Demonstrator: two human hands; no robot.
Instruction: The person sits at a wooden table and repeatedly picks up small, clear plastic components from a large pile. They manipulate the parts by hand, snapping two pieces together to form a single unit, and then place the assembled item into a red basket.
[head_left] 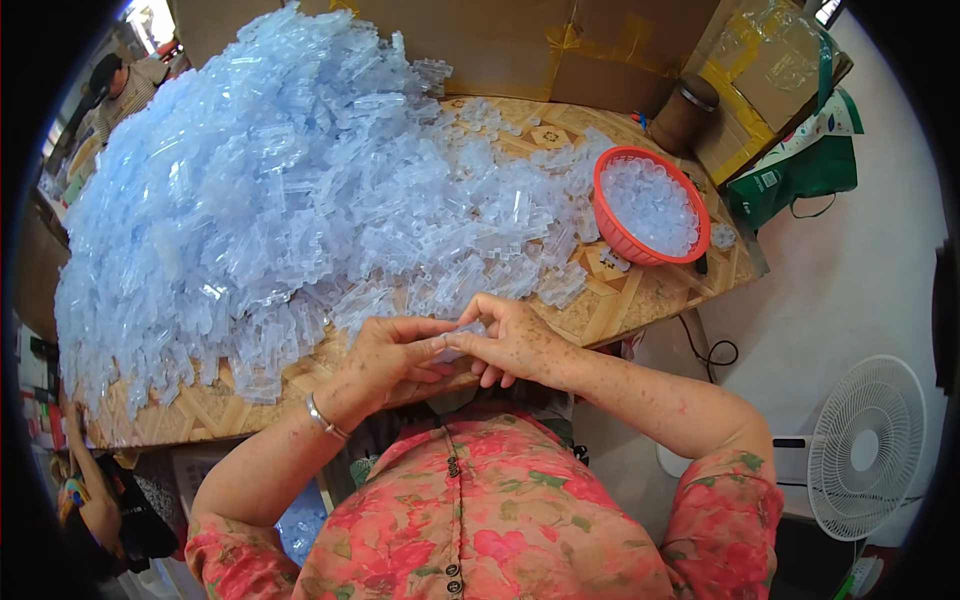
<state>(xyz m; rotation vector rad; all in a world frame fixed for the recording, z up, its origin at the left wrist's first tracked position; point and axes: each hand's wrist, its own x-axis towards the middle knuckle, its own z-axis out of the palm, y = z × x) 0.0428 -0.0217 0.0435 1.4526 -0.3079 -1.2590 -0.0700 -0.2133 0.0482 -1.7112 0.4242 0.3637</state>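
Both my hands meet at the table's front edge, around one small clear plastic piece [462, 341]. My left hand [398, 358] pinches it from the left with thumb and fingers. From the right, my right hand [512, 340] grips the same piece, its thumb along the top. The fingers hide much of the piece, so its exact shape cannot be made out. Just beyond my hands spreads a big heap of clear, bluish plastic pieces [270, 190], piled high at the left and thinning toward the right.
A red plastic basket [617, 232] of small round clear parts stands at the table's right end. Behind it are a brown lidded canister [686, 112] and cardboard [640, 50]. A green bag [800, 178] hangs at the right. A white fan [866, 450] stands lower right. Other people are at the left.
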